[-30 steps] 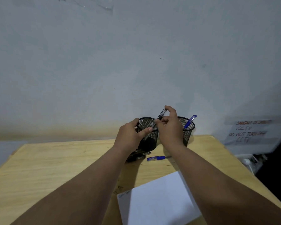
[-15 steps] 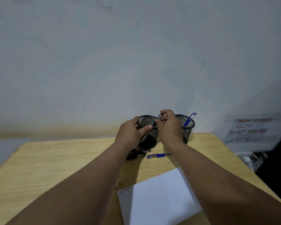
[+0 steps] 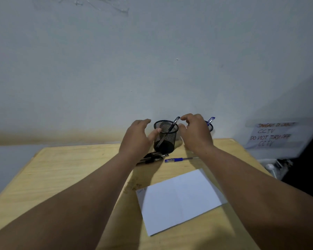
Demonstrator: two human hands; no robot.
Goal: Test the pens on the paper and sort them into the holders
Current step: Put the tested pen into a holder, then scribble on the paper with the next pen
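- We're holding L hand (image 3: 136, 137) open, fingers spread, gripping nothing, just left of near mesh holder (image 3: 165, 137).
- R hand (image 3: 195, 133) is hanging open w/ curled fingers, empty, just right of it.
- Black pen (image 3: 173, 125) is leaning inside that holder.
- 2nd holder (image 3: 210, 126), mostly behind R hand, is carrying a blue pen (image 3: 210, 120).
- Another blue pen (image 3: 179, 159) and black pens (image 3: 153, 157) are lying on tabletop (image 3: 61, 177); paper (image 3: 179, 199) is sitting nearer us.
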